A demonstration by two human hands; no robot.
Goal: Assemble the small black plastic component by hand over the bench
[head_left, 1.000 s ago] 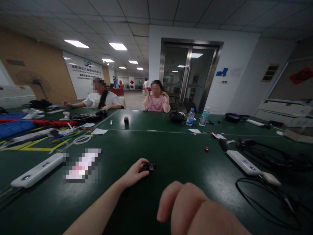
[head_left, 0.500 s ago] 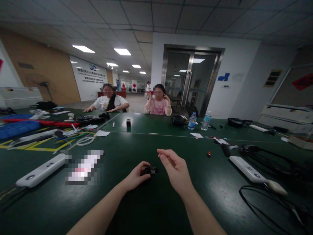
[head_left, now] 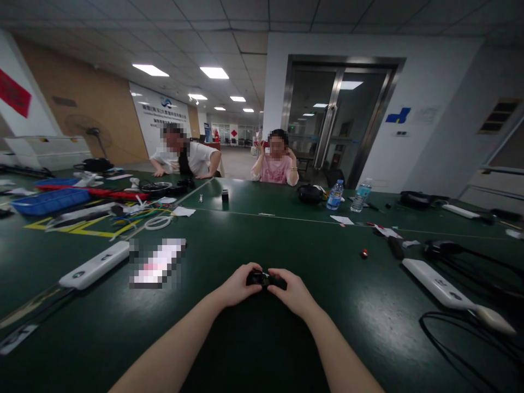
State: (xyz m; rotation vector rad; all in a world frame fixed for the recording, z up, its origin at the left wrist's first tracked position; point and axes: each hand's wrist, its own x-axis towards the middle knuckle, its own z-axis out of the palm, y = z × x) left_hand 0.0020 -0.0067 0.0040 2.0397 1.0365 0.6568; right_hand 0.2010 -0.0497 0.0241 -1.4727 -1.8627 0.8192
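A small black object (head_left: pixel 264 279) with some shiny parts sits low over the green table in front of me; its exact kind is too small and dark to tell. The thumb and fingers of my left hand (head_left: pixel 240 285) are closed on its left end. My right hand (head_left: pixel 293 292) pinches its right end, thumb toward me. Both hands rest close to the tabletop with only the object between them. The fingers cover parts of it.
Left of my hands lie a blurred-out phone (head_left: pixel 159 263) and a white power strip (head_left: pixel 96 265). Blue trays (head_left: pixel 51 201) and cables are farther left. To the right are a small red item (head_left: pixel 364 253), another white strip (head_left: pixel 434 284) and bottles (head_left: pixel 335 195). Two people sit opposite.
My right hand has come down and left onto the black object, which my left hand was holding. The view has tilted down and turned left. One seated person across the table has leaned.
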